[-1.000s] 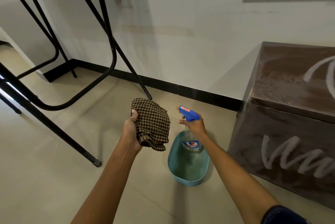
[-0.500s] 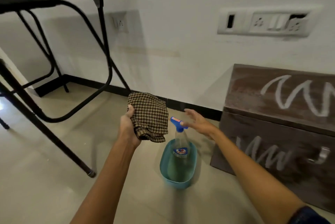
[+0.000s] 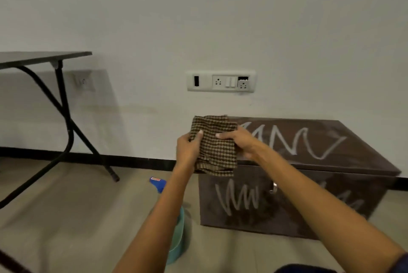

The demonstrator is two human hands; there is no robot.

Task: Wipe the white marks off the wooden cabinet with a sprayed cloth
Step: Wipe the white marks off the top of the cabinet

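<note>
A brown checked cloth (image 3: 215, 146) hangs between both hands in front of the cabinet's top left corner. My left hand (image 3: 187, 150) grips its left edge, and my right hand (image 3: 239, 141) holds its right edge. The dark wooden cabinet (image 3: 344, 169) stands low against the wall, with white zigzag marks on its top (image 3: 298, 140) and on its front (image 3: 238, 199). The spray bottle's blue head (image 3: 157, 183) shows behind my left forearm; the bottle stands in a teal tub (image 3: 178, 239) on the floor.
A black folding table (image 3: 64, 104) stands at the left against the white wall. A white socket panel (image 3: 220, 81) sits on the wall above the cabinet. A metal handle (image 3: 274, 187) is on the cabinet's front. Beige floor lies in front.
My right hand let go of the spray bottle, which now stands in the tub, and moved onto the cloth. The view rose and swung right toward the cabinet.
</note>
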